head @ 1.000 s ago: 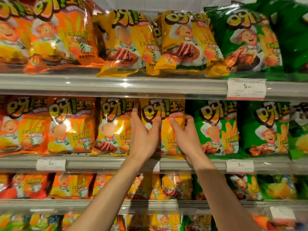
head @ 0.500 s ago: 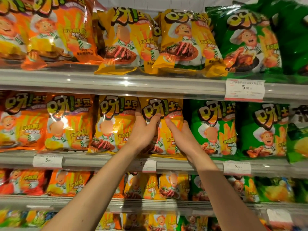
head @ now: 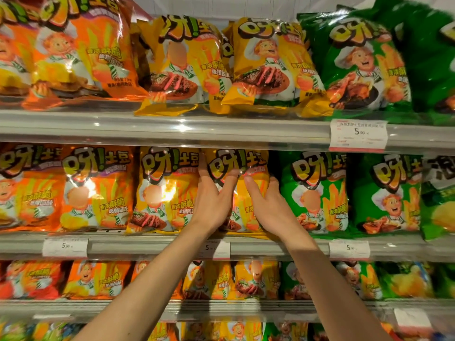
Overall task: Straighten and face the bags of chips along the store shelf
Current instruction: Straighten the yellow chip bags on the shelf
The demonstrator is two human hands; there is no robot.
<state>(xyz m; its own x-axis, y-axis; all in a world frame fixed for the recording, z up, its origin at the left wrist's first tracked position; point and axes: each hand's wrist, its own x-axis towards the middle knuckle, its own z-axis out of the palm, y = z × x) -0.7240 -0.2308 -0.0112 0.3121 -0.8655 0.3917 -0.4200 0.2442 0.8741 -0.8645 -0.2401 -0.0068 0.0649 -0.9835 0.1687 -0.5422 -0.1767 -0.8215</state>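
**Both hands on one yellow bag, middle shelf**

Head view — centrally, the yellow bag [head: 237, 183] stands upright on the middle shelf [head: 147, 247], its long axis vertical and its printed face turned toward the camera. The left hand [head: 211, 200] lies against the bag's left half, thumb spread across the front and fingers [head: 202, 168] reaching up along its left edge; the right hand [head: 267, 205] covers the right half, fingers [head: 251, 183] laid nearly straight on the front. Neither hand looks clenched — both seem to press flat, though the fingertips at the bag's edges are partly hidden. Both hands are equally near. A second yellow bag [head: 165, 190] touches on the left, a green bag [head: 315, 193] crowds the right, and the upper shelf [head: 172, 134] sits close above, so any squaring-up likely has little sideways room.
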